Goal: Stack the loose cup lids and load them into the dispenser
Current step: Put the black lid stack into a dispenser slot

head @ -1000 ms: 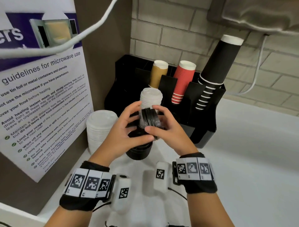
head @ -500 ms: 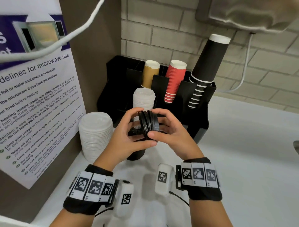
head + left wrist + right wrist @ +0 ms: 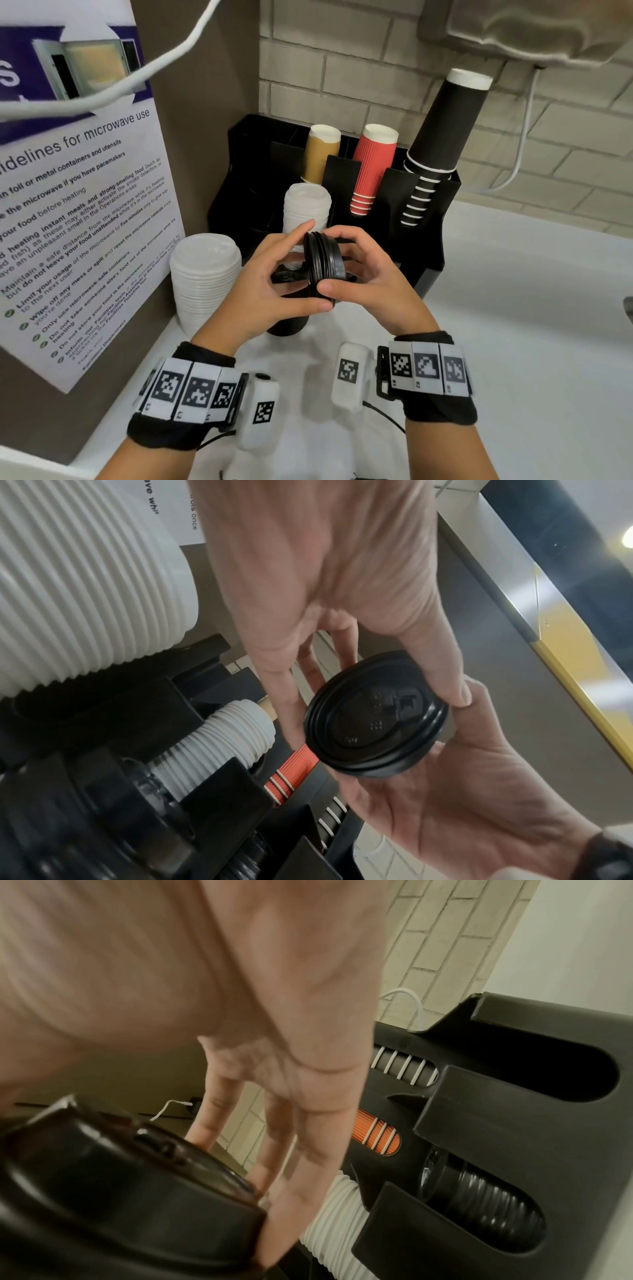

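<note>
Countertop: both hands (image 3: 310,274) raised black lids (image 3: 322,265) slightly.

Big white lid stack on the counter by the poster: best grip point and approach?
Judging by its pose, take the white lid stack low around its ribbed side wall, one hand from the right, the open side, the other over the top. It stands upright and tall with the poster close on its left; a top-only grip would likely lift off just a few lids.
</note>
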The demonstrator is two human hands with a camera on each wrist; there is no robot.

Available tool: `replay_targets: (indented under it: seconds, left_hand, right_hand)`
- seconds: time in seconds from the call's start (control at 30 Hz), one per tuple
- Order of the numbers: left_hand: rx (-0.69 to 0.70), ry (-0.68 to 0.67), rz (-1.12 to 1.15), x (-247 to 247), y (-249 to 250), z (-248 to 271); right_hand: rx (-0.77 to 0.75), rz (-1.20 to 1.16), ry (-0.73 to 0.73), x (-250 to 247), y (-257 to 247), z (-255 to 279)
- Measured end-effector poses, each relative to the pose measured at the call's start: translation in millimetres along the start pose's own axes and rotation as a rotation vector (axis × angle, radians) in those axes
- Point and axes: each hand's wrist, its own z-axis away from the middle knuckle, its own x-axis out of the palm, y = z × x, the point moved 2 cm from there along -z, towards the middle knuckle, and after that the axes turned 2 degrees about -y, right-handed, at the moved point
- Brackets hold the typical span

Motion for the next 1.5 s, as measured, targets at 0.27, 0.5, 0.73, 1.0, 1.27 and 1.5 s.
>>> replay_targets:
  seconds: [0.27,0.5,0.73,1.0,1.27,1.5]
  left_hand:
    - [0.037,0.044,0.001,4.0,3.1,2.1]
    - [0.042,0.046,-0.038,3.9,2.3,4.9]
    - [0.063,0.04,0.044,9.3,7.8,5.5]
    - [0.089,0.1,0.107,16.1,10.2,8.8]
    - [0.043,-0.002,0.111,11.9,11.0,10.6]
    - [0.044,0.001,0.126,14.5,11.8,13.9]
  right_hand:
    - [-0.03,-0.031,-0.031,1.0,0.1,-2.6]
    - [-0.031,-0.094,-0.052,1.9,5.1,-1.7]
    - [-0.05,-0.166,-0.064,4.3,5.7,-0.9]
    - [-0.086,-0.18,-0.01,4.7,0.6,4.7]
    - [-0.067,-0.134,-0.049,4.6,-3.9,10.9]
    - [-0.041,-0.148,-0.037,4.3,-0.9,11.8]
